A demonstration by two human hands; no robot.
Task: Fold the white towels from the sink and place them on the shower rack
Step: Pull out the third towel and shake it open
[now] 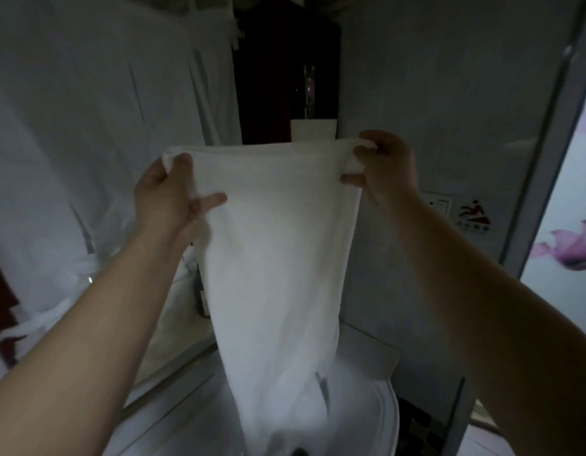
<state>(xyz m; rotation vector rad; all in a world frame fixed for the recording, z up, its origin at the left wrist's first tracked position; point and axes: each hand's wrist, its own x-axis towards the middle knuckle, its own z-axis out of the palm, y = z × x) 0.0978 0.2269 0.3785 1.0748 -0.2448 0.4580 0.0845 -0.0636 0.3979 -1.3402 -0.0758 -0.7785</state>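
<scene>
Nearest, at the bottom, lies the white ceramic sink (388,403), and the lower end of a white cloth towel (278,245) hangs down into its basin. The towel rises to chest height, spread flat between both hands. The left hand (168,195) pinches its upper left corner, and the right hand (383,166) grips the bunched upper right corner. Farther right, a red slip-warning sticker (474,218) sits on the grey wall beside a glass panel printed with purple flowers (568,248).
</scene>
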